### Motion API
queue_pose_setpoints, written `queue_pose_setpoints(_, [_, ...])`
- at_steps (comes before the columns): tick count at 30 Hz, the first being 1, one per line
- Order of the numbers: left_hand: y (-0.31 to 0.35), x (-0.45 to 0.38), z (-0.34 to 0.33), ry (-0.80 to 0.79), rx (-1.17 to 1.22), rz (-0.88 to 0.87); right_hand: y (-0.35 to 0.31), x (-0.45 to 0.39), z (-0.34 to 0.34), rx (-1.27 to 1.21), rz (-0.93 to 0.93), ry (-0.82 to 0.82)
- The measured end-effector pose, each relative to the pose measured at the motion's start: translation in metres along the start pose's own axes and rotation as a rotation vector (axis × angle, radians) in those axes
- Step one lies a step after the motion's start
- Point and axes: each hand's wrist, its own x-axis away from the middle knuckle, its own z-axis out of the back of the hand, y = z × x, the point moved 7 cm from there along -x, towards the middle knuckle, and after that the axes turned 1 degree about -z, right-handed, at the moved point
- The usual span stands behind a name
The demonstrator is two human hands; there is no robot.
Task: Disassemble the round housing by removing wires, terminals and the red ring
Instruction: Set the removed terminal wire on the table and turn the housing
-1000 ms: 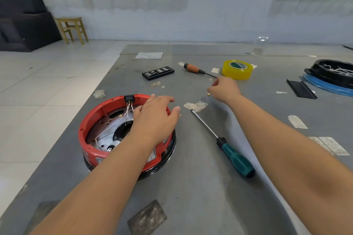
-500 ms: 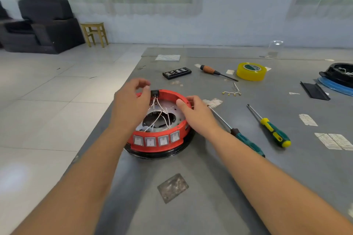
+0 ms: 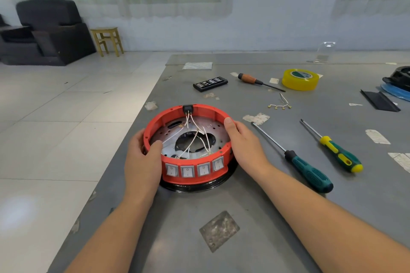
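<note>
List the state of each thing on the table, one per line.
red ring: still on the housing, gripped on both sides
white wires: still attached inside
left hand: grips the ring
right hand: grips the ring
tape roll: lying flat
teal screwdriver: lying unused

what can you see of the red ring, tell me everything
The red ring looks like plastic, round and upright on a black base on the grey table. Four grey rocker switches line its near wall; a black connector sits on its far rim, with white wires crossing inside. The left hand and right hand grip its sides.
</note>
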Motion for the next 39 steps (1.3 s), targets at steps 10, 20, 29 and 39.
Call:
queue_pose_setpoints(10, [0.007, -0.005, -0.003, -0.090, 0.162, -0.102, -0.016, 0.004, -0.010, -0.260, 0.050, -0.088])
queue_pose_setpoints(20, [-0.003, -0.004, 0.003, -0.055, 0.333, -0.046, -0.004, 0.004, -0.015, -0.363, -0.072, -0.128])
queue_pose_setpoints(29, [0.001, -0.001, 0.019, 0.200, 0.221, -0.134, 0.005, 0.014, -0.030, -0.651, -0.324, -0.379])
queue_pose_setpoints(39, [0.023, 0.009, 0.021, 0.210, 0.204, -0.284, -0.003, 0.011, -0.035, -0.488, -0.285, -0.508])
